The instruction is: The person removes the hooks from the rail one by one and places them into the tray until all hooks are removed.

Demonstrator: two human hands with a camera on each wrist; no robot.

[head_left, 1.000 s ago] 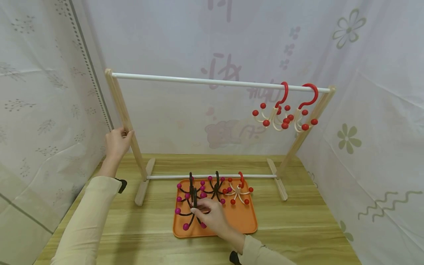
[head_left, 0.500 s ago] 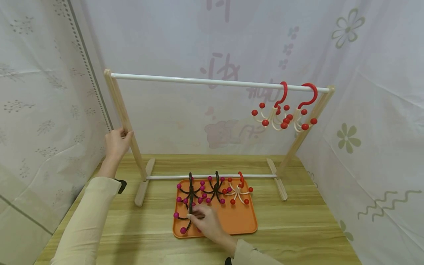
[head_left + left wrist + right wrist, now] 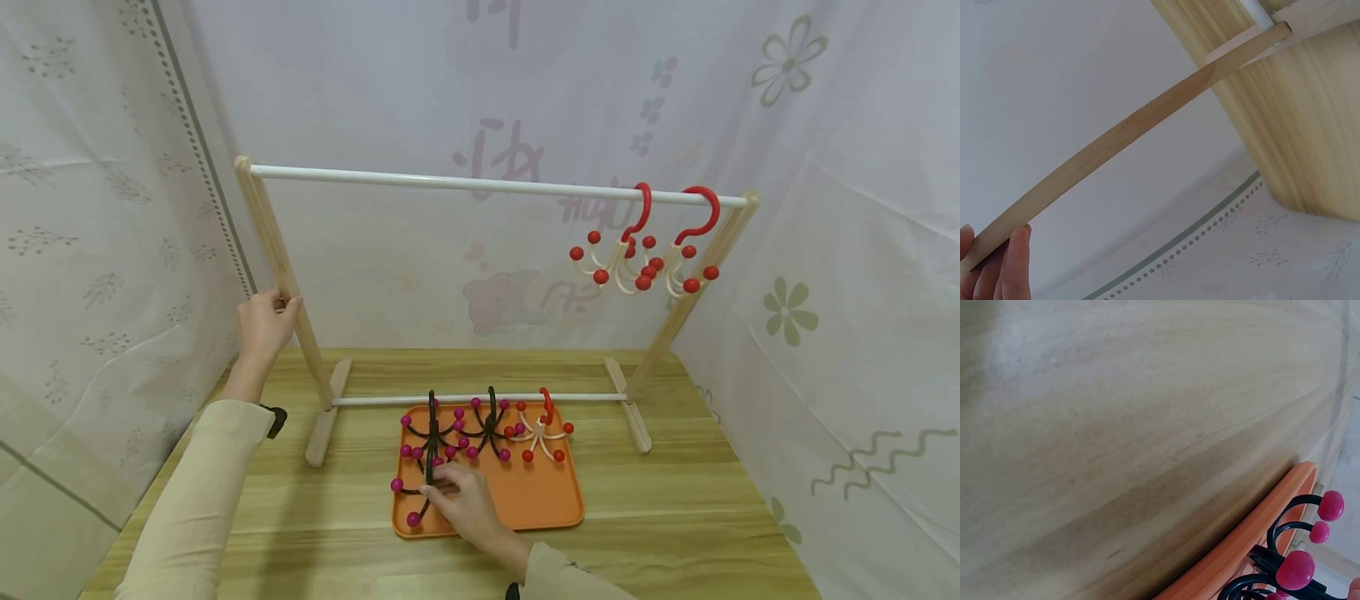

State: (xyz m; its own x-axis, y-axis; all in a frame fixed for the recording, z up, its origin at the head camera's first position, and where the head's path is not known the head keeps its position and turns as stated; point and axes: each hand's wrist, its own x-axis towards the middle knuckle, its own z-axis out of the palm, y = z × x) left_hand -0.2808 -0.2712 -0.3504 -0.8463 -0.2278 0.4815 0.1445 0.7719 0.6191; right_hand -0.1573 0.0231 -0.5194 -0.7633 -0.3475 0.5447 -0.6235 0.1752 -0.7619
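Note:
My left hand (image 3: 266, 325) grips the left wooden post (image 3: 1122, 131) of a small clothes rack, fingers and thumb on either side. My right hand (image 3: 468, 504) pinches the upright hook of a black claw hanger (image 3: 429, 467) with magenta balls, over the front left of the orange tray (image 3: 532, 492). That hand hides part of this hanger; whether it touches the tray I cannot tell. Behind it on the tray stand two like black hangers, one at left (image 3: 432, 427) and one in the middle (image 3: 491, 425), plus a cream hanger (image 3: 539, 433) with red hook and balls.
Two cream-and-red hangers, one (image 3: 621, 254) left of the other (image 3: 677, 258), hang near the right end of the rack's white top bar (image 3: 420, 179). A white lower bar (image 3: 367, 401) runs behind the tray. Patterned cloth (image 3: 862, 250) encloses the wooden table (image 3: 675, 517).
My right hand has shifted slightly left and toward the near side, carrying the black claw hanger, then barely moved in the last half second. The left hand stays on the post.

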